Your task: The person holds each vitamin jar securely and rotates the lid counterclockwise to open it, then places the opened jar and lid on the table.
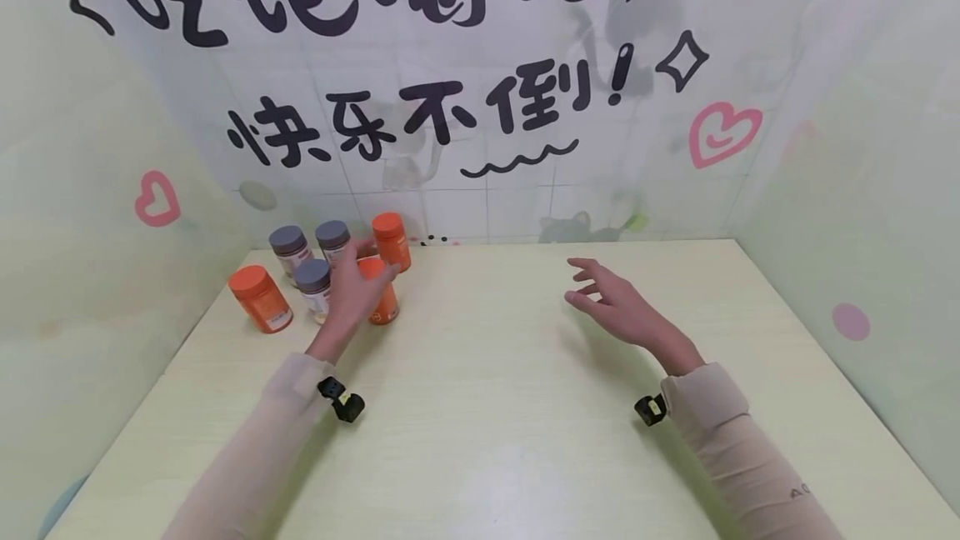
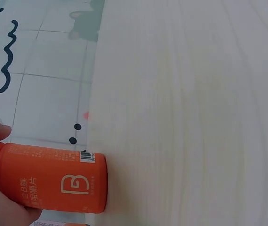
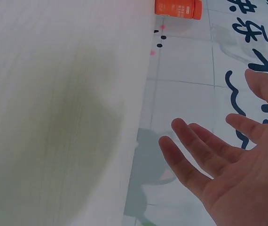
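My left hand (image 1: 356, 286) is around the top of an orange pill bottle (image 1: 384, 305) near the back left of the table. In the left wrist view, the fingers and thumb grip this orange bottle (image 2: 59, 181) at its cap end; part of the cap is hidden. Close by stand another orange bottle (image 1: 395, 250), a third orange bottle (image 1: 262, 307) at the far left, and three grey-capped bottles, one of them (image 1: 313, 286) partly behind the hand. Over the table's right half hovers my right hand (image 1: 611, 307), fingers spread and holding nothing, as the right wrist view also shows.
The pale wooden table (image 1: 480, 407) meets a back wall (image 1: 517, 215) printed with black lettering and hearts. Side walls (image 1: 847, 215) border it left and right. Small wrist cameras (image 1: 649, 409) are strapped to both forearms.
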Available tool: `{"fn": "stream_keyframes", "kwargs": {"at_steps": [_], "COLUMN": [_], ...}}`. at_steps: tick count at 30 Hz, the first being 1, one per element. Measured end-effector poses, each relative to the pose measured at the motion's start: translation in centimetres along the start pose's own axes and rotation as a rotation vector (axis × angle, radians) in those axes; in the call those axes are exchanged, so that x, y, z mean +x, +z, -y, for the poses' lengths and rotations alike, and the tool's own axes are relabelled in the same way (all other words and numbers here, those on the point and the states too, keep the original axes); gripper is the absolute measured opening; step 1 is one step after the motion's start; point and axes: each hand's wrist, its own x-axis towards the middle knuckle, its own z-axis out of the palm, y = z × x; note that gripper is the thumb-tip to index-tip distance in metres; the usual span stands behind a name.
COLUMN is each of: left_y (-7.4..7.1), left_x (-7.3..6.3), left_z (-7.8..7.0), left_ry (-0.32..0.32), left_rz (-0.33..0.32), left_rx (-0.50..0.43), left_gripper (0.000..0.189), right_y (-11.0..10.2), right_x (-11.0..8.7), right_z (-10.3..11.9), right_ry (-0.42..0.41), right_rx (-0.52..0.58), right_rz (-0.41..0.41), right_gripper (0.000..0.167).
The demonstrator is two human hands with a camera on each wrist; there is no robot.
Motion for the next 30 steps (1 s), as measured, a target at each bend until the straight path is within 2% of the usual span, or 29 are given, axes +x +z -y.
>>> {"fn": "stream_keyframes", "kwargs": {"at_steps": [5,10,13,16,19,21,25,30], "left_y": [0.1,0.3,0.4,0.4,0.4,0.6,1.0,1.7], "left_x": [-0.5,-0.7,-0.7,-0.7,-0.8,-0.9,-1.3,-1.8], "left_z": [0.4,1.1,1.6,2.1,2.4,2.5,2.4,1.4], "left_ry": [-0.089,-0.117,-0.135,-0.153,-0.152,-0.137,-0.093,-0.044], "left_rz": [-0.026,0.003,0.068,0.174,0.284,0.333,0.381,0.415], "left_rx": [-0.085,-0.130,-0.116,-0.104,-0.099,-0.098,-0.080,-0.016], "left_gripper": [0.076,0.081,0.078,0.073,0.072,0.072,0.071,0.070], "right_y": [0.4,0.4,0.4,0.5,0.6,0.7,1.0,1.2], "right_x": [0.2,0.2,0.3,0.2,0.2,0.2,0.2,0.2], "right_z": [0.0,0.0,-0.1,-0.2,-0.2,-0.3,-0.3,-0.1], "right_ry": [-0.004,0.002,0.006,0.010,0.013,0.015,0.019,0.017], "right_rx": [0.017,0.026,0.026,0.027,0.030,0.035,0.045,0.063], "right_rz": [0.009,0.011,0.013,0.014,0.013,0.013,0.019,0.020], "right_gripper": [0.062,0.062,0.062,0.062,0.061,0.061,0.060,0.060]}}
